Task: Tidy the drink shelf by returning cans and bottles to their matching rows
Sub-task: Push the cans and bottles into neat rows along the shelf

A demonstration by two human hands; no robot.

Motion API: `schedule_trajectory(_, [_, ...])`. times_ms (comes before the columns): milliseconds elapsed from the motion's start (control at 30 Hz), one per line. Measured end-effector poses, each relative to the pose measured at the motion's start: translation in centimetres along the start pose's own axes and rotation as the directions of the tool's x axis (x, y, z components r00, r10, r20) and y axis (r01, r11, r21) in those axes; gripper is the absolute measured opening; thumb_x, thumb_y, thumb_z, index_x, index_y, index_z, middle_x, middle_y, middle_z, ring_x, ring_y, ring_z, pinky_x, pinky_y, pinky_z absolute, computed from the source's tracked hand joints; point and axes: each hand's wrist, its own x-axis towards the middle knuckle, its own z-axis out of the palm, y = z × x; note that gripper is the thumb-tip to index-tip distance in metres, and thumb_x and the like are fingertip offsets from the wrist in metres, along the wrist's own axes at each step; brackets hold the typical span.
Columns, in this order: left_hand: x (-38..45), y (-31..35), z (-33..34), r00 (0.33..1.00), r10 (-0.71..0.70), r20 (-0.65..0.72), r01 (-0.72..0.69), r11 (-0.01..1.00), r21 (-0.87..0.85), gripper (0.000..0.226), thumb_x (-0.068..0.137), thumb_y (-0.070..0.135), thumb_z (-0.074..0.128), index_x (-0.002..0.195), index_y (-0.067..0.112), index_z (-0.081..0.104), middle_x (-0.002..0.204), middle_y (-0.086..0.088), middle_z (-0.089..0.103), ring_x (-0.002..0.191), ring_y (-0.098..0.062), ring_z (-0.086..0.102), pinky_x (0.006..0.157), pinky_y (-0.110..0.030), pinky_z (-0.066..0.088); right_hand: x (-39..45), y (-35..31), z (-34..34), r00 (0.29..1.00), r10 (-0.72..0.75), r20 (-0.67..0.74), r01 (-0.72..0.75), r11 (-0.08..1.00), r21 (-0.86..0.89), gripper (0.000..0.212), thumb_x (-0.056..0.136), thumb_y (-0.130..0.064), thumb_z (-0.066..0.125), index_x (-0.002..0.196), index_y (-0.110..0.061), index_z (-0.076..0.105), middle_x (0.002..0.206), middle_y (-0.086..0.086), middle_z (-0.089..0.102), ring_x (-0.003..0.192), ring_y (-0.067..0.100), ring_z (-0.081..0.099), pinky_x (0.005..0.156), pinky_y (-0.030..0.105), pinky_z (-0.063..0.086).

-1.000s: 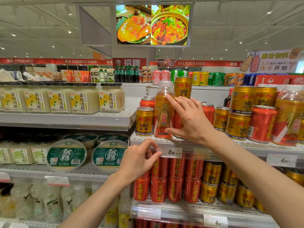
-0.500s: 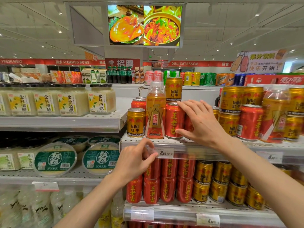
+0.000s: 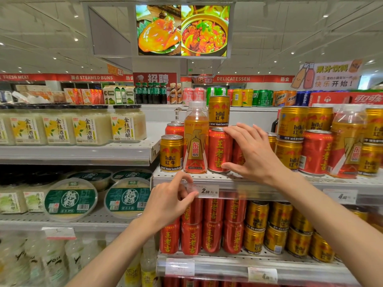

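Red can: aluminium Wanglaoji herbal-tea can (image 3: 219, 150), upright at the front edge of the drink shelf (image 3: 228, 180), touching the orange bottle at its 9 o'clock.
Right hand (image 3: 253, 153): fingers spread wide around the red can, fingertips on its upper rim and thumb near its base; contact looks light, not a closed grip.
Stacked can: gold Red Bull can (image 3: 219, 111) standing on the red can's lid, at 12 o'clock.
Orange bottle: Dongpeng energy-drink bottle (image 3: 195, 139), upright, between the red can and a second gold Red Bull can (image 3: 171, 153) at 9 o'clock.
Left hand (image 3: 171, 200): at 7 o'clock, below the shelf lip, fingers curled with thumb and forefinger nearly pinched beside the price tag (image 3: 204, 190); holds nothing.
Matching rows: red cans (image 3: 211, 230) on the shelf below, 6 o'clock.
Technique: probably lift off the stacked can first, or keep the red can vertical; it could topple.
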Motion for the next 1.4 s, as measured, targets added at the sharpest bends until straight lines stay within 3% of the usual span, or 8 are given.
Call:
schedule_trajectory(133, [0.0,0.1,0.0,1.0,-0.008,-0.002,0.008,1.0,-0.009,0.033,0.09,0.04,0.074,0.114,0.031,0.052,0.061,0.014,0.066,0.055,-0.001,0.063,0.061,-0.027,0.053,-0.2,-0.1,0.0,1.0,0.01,0.005,-0.009,1.0,-0.012,0.1,0.076,-0.067,0.069,0.156,-0.021,0.031,0.155,0.005,0.044,0.148,0.028,0.031,0.122,0.051,0.014])
schedule_trajectory(233, [0.1,0.2,-0.1,1.0,-0.018,0.016,0.018,1.0,-0.018,0.035,0.092,0.041,0.073,0.117,0.032,0.051,0.062,0.013,0.068,0.055,-0.002,0.065,0.063,-0.031,0.057,-0.3,-0.6,-0.4,0.999,0.041,0.007,-0.041,0.999,0.014,0.092,0.081,-0.073,0.052,0.155,-0.022,0.032,0.156,0.003,0.043,0.148,0.025,0.031,0.123,0.051,0.016])
schedule_trajectory(433, [0.3,0.3,-0.3,0.998,-0.031,0.055,0.032,0.999,-0.022,0.032,0.092,0.041,0.073,0.112,0.036,0.048,0.062,0.011,0.069,0.057,0.0,0.067,0.065,-0.031,0.058,1.7,-2.0,-2.3,0.943,0.308,-0.126,-0.264,0.922,0.283,0.054,0.095,-0.048,0.06,0.138,-0.019,0.051,0.135,0.004,0.058,0.125,0.019,0.052,0.108,0.047,0.043])
schedule_trajectory(600, [0.4,0.4,-0.4,0.997,-0.042,0.06,0.044,0.999,-0.032,0.032,0.092,0.04,0.074,0.11,0.038,0.047,0.06,0.012,0.069,0.057,-0.001,0.067,0.066,-0.032,0.058,5.7,-1.4,-3.6,0.87,0.492,0.036,-0.477,0.821,0.314,0.056,0.096,-0.05,0.059,0.142,-0.019,0.05,0.14,0.004,0.057,0.126,0.021,0.055,0.105,0.045,0.047])
schedule_trajectory(800, [0.4,0.5,-0.4,0.997,-0.05,0.067,0.052,0.998,-0.036,0.032,0.091,0.042,0.073,0.111,0.038,0.047,0.06,0.013,0.069,0.057,0.0,0.067,0.068,-0.035,0.059,8.9,-1.4,-3.0,0.802,0.548,0.24,-0.596,0.766,0.241,0.073,0.092,-0.059,0.059,0.148,-0.015,0.042,0.14,0.007,0.06,0.126,0.027,0.057,0.101,0.045,0.05])
schedule_trajectory(900, [0.3,0.5,-0.4,0.996,-0.057,0.066,0.059,0.998,-0.036,0.032,0.091,0.043,0.072,0.111,0.038,0.048,0.06,0.013,0.069,0.056,0.0,0.066,0.067,-0.036,0.058,9.8,-1.0,-3.0,0.785,0.547,0.291,-0.608,0.77,0.193,0.064,0.09,-0.06,0.063,0.132,-0.012,0.057,0.121,0.009,0.069,0.109,0.028,0.065,0.089,0.04,0.052])
schedule_trajectory(1000, [0.3,0.5,-0.4,0.997,-0.049,0.063,0.051,0.998,-0.036,0.032,0.091,0.043,0.072,0.112,0.037,0.048,0.059,0.014,0.068,0.057,0.0,0.066,0.068,-0.036,0.058,10.2,-0.5,-2.8,0.768,0.541,0.342,-0.62,0.762,0.187,0.057,0.085,-0.063,0.066,0.116,-0.016,0.067,0.107,0.005,0.073,0.095,0.024,0.067,0.087,0.042,0.056])
schedule_trajectory(1400, [0.2,0.3,-0.3,0.996,-0.054,0.067,0.056,0.998,-0.037,0.033,0.091,0.043,0.071,0.111,0.042,0.045,0.06,0.013,0.068,0.056,-0.001,0.066,0.066,-0.038,0.059,9.9,-0.5,-2.7,0.785,0.541,0.301,-0.609,0.764,0.214,0.041,0.086,-0.054,0.071,0.113,-0.023,0.067,0.111,0.002,0.073,0.103,0.024,0.067,0.088,0.041,0.055])
